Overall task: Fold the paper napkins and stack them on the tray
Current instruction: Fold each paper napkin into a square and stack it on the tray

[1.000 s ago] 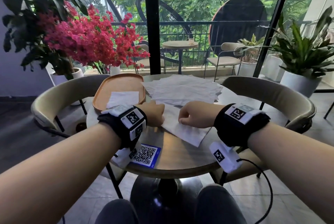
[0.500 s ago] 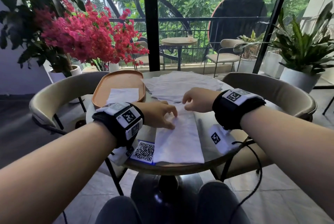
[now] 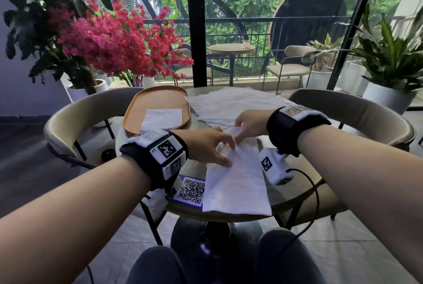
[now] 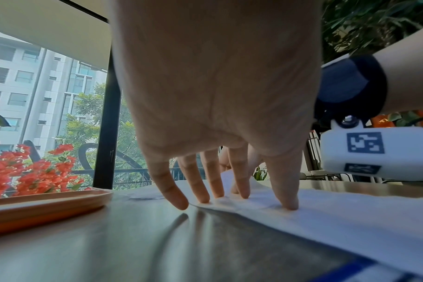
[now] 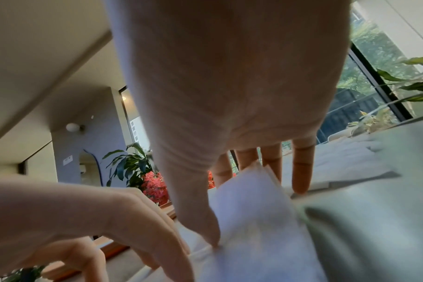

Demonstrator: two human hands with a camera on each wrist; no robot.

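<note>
Second fold in hand: thin paper, table edge close.

My left hand (image 3: 207, 146) pins the half-folded napkin (image 3: 235, 183) with straight, spread fingertips (image 4: 289, 206); my right hand (image 3: 248, 124) pinches its raised far end between thumb and fingers. Risk, in my judgement: uneven pull tears or skews the fold, or the near end, lying at the table (image 3: 295, 194) rim, slides off. One folded napkin (image 3: 162, 119) lies on the tray (image 3: 146, 98), just left; the unfolded pile (image 3: 231, 105) crowds the far side.

Napkin (image 5: 249, 219) blurred in right-wrist view; its far end behind right hand (image 3: 250, 124)
</note>
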